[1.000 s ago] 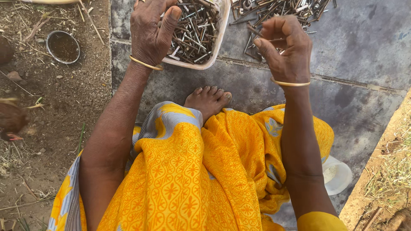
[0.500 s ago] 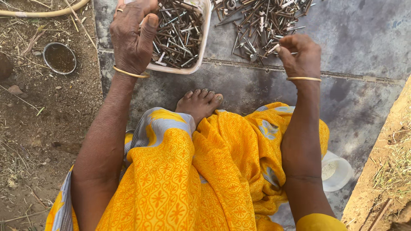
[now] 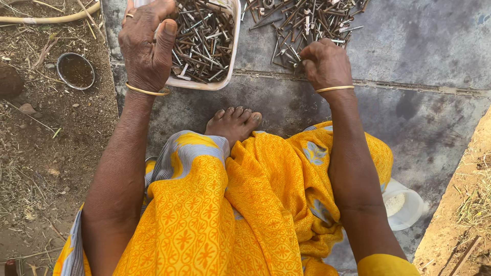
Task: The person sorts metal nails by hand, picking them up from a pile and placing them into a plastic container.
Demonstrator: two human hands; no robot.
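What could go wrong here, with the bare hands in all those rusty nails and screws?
1. The right hand reaches bare into the loose pile of nails and screws on the stone slab; a sharp, rusty point may well prick the fingers.
2. The left hand grips the rim of the full white tub; a tug might tip it and spill.
3. The bare foot lies close to the pile, so a stray nail could get stepped on.

hands: 2, left (image 3: 146, 48), right (image 3: 323, 64)
bangles: 2, one per wrist (image 3: 147, 92)
white tub (image 3: 231, 56) of nails: 1
loose nail pile (image 3: 302, 23): 1, nails too many to count
metal bowl (image 3: 75, 70): 1
white cup (image 3: 406, 207): 1
bare foot (image 3: 232, 124): 1
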